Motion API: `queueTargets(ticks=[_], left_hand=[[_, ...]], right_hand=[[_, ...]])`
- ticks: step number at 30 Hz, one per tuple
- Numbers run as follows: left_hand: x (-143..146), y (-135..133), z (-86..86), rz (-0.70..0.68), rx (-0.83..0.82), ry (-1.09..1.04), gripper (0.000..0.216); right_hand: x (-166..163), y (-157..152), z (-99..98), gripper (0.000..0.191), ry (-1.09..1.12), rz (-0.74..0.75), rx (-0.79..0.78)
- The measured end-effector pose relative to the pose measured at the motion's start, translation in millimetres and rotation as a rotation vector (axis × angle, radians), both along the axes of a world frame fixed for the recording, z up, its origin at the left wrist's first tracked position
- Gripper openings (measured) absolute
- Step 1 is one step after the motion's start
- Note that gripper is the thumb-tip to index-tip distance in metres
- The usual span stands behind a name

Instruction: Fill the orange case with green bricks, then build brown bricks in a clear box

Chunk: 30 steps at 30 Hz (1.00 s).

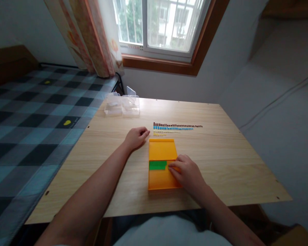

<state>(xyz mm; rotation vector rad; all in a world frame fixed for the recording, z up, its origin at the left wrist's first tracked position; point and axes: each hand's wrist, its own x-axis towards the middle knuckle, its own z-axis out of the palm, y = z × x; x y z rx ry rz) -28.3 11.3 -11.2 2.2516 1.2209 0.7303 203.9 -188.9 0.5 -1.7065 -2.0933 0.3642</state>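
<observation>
Orange two-section tray (159, 180) near the table's front edge, right hand (186, 167) over it

Tray lies flat by the middle of the near edge of the wood-grain table (210, 164). A raised ridge splits it into far and near sections. Green strip (157, 165) in the near section, just below the ridge, reaching the tray's left wall; its right end is stepped.

Right hand comes in over the tray's right side, thumb and index finger nearly together at the strip's stepped end — whether a small piece sits between them, cannot tell. Left hand (137, 137) lies beyond the tray's far left corner, fingers loosely curled; contents, if any, hidden.

Beyond the tray's far edge, small pieces in rows running left to right: dark brown pieces (178, 125) farthest out, blue pieces (173, 128) next, yellow pieces (157, 135) nearest the tray. Left ends roughly level — just beside the left fingertips.

Table's far left corner: two clear plastic boxes (113, 108), side by side. Checked bedspread (41, 99) along the table's left edge.
</observation>
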Motion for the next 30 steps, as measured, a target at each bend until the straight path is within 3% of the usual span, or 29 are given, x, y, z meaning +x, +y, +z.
queueTargets(ticks=[21, 30], left_hand=[[0.6, 0.3, -3.0, 0.007, 0.013, 0.002, 0.035], [0.5, 0.2, -2.3, 0.008, 0.016, 0.005, 0.034]], right_hand=[[-3.4, -1.6, -2.3, 0.017, 0.036, 0.023, 0.043], [-2.6, -1.5, -0.6, 0.016, 0.013, 0.017, -0.015]])
